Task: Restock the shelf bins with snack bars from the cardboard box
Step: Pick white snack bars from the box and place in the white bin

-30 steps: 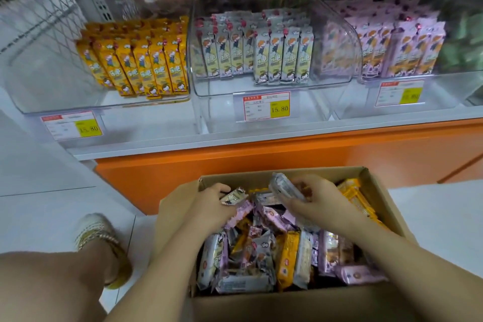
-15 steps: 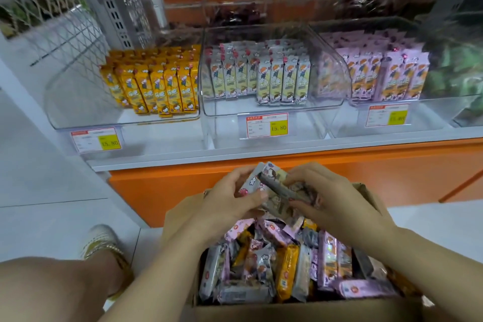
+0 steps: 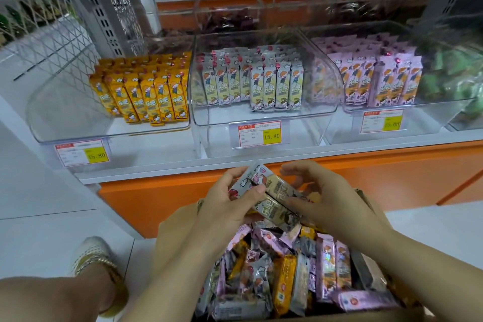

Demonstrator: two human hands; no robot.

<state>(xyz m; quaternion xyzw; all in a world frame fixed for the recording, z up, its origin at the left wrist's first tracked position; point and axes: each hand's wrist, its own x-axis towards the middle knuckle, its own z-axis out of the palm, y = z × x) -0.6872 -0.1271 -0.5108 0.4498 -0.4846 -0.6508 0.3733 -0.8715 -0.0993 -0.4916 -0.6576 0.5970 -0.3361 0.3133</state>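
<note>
Since a second ago both hands have risen out of the cardboard box [image 3: 180,230]. The cream snack bars [image 3: 274,191] are now bunched above it, below the shelf edge.

Left hand [image 3: 232,204]: grip pinching the bunch.

Right hand [image 3: 332,206]: thumb against it, fingers arched over; I cannot tell if it holds.

Picking looks done, and I judge the matching middle bin [image 3: 313,123] comes next.

Its price tag [image 3: 259,134] reads 15.80.

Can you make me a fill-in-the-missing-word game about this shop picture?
1. The left clear plastic bin holds snack bars in ____ wrappers.
2. The left hand and right hand hold pale cream snack bars that match the ones in the ____ clear plastic bin.
3. The white-and-yellow price tag nearest the hands reads ____.
Missing words: yellow; middle; 15.80.
</note>
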